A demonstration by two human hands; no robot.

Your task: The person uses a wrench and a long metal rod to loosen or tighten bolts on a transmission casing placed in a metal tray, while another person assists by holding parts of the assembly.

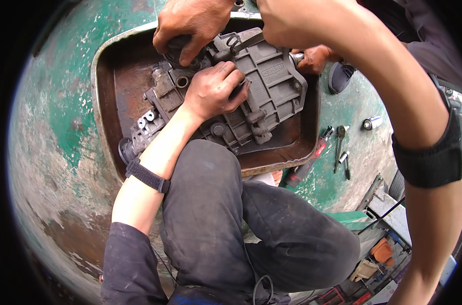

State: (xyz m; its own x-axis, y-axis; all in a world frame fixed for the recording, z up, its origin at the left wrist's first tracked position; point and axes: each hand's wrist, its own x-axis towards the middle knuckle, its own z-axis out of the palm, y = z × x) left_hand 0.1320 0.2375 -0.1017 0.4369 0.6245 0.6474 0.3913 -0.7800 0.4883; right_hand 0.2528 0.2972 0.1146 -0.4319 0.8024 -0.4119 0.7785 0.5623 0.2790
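Observation:
A grey metal gearbox casing with raised ribs lies in a rusty metal tray. My left hand rests on the casing, its fingers curled, with something dark between thumb and forefinger. From the right my other arm reaches across, and my right hand is cut off by the top edge, its fingers hidden. Close beside it runs a dark narrow bar. Another person's hand grips a black round part on the casing. That person's other hand touches the casing's right end.
On the worn green floor, right of the tray, lie a red and black power tool, a ratchet wrench, a socket and a small silver cylinder. A dark shoe stands near. Metal equipment is at lower right.

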